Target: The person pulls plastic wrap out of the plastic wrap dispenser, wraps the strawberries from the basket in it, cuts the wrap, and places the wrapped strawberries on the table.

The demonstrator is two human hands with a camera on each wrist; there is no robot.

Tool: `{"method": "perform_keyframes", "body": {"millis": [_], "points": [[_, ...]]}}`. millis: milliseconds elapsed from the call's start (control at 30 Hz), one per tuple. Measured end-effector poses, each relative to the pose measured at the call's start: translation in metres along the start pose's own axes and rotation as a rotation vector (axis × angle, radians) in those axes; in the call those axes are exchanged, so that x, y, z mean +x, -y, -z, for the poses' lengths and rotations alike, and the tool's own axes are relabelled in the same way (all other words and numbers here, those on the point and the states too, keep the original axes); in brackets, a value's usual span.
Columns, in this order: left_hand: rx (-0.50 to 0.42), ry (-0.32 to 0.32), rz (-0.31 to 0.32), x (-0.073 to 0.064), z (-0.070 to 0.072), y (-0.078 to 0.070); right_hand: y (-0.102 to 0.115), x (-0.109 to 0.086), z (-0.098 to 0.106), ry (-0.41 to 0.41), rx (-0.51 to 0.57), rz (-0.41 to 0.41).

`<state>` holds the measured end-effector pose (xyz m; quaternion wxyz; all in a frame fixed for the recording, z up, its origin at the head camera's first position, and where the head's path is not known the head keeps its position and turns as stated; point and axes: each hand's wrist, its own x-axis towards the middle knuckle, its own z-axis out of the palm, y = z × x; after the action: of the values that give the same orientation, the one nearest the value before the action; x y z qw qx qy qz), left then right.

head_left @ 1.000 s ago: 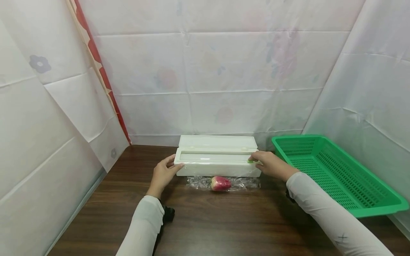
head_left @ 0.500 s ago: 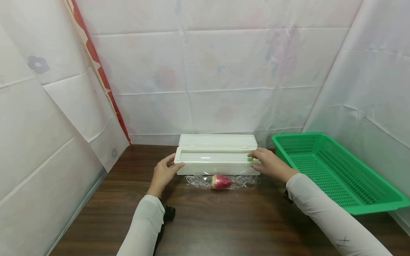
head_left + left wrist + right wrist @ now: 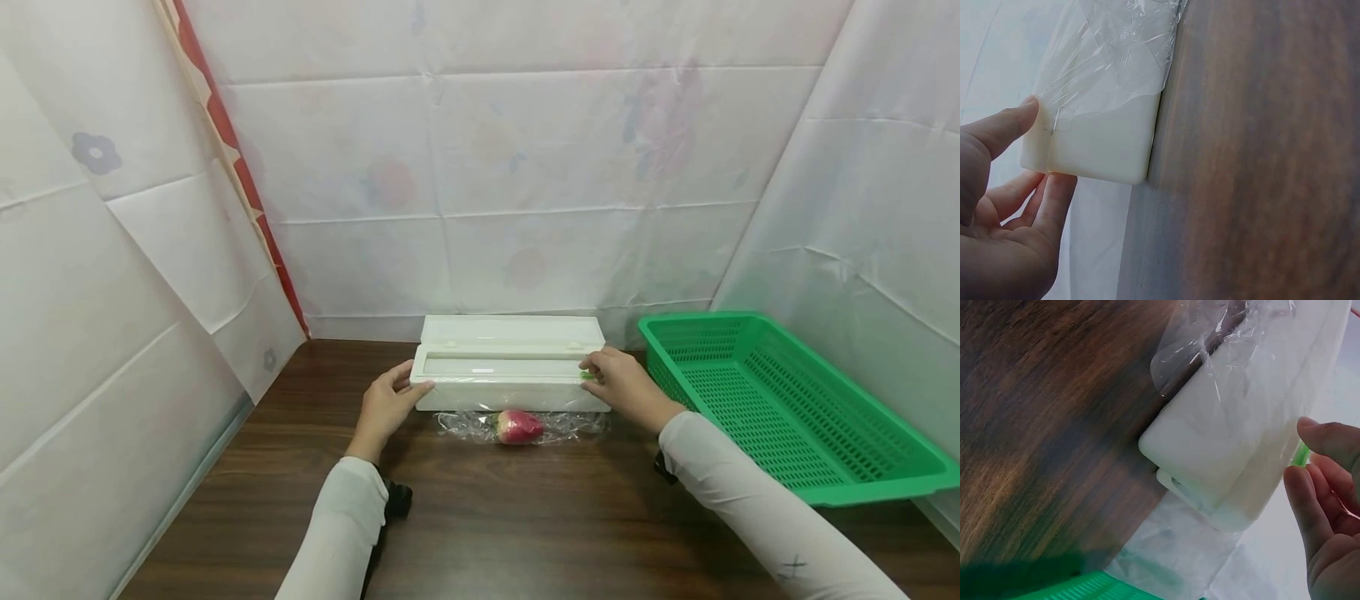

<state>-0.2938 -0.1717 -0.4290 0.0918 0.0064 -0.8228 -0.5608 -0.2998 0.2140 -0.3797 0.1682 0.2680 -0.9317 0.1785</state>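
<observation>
A white cling film dispenser stands at the back of the table with its lid raised. My left hand holds its left end, thumb on the front top edge and fingers against the end wall, as the left wrist view shows. At the right end of the top edge, my right hand pinches a small green slide cutter, mostly hidden by the fingers. Clear cling film hangs over the front of the dispenser. On the table before it lies a red and pale yellow fruit with film about it.
A green plastic basket with slotted walls stands on the right, close to the right forearm. White patterned sheeting encloses the back and both sides. The brown wood-grain table stretches out in front.
My right thumb and fingertips have shifted slightly at the green slide cutter, which showed more half a second ago between parted fingers. The left hand, dispenser and fruit stay in place.
</observation>
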Motion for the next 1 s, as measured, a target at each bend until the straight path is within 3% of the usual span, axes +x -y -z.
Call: {"method": "perform_keyframes", "body": {"millis": [433,1000], "points": [[-0.010,0.005,0.000,0.0006,-0.0006,0.0014,-0.0049,-0.0020,-0.0002,0.018,0.022,-0.028],[-0.015,-0.002,0.005,0.0001,-0.0001,-0.0010,-0.0040,0.0012,0.0012,0.012,-0.058,0.113]]}}
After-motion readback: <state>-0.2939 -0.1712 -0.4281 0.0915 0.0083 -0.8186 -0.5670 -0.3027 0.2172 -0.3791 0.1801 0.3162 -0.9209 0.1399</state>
